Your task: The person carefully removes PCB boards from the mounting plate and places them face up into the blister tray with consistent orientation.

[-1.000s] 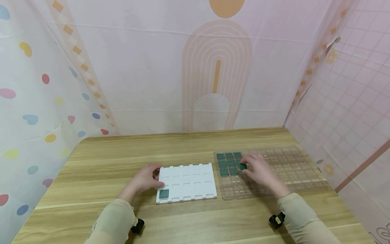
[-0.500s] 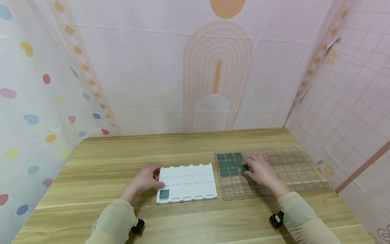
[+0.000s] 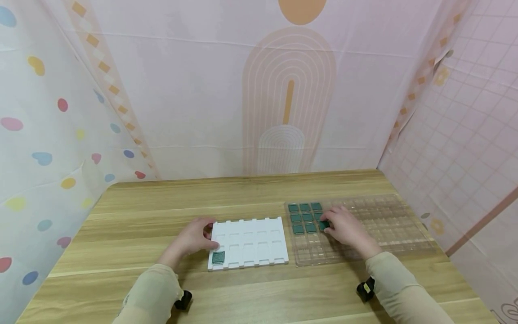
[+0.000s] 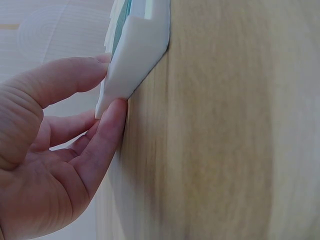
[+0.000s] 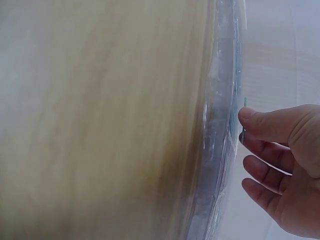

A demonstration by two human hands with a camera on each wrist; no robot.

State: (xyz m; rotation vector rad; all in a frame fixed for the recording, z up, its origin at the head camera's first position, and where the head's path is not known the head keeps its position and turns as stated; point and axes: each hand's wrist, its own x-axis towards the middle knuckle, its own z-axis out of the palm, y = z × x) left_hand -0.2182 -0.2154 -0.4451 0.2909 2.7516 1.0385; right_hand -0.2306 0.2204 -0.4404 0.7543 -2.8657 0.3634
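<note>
Green chip (image 3: 323,224) in right-hand grip (image 3: 344,227)

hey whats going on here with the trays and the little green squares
A person sits at a wooden table with two trays. The left hand holds the left edge of a white tray, which has one green chip in its near-left pocket. The right hand pinches another green chip over a clear plastic tray, beside a block of chips lying in that tray's far-left pockets. The white tray's other pockets look unfilled.
</note>
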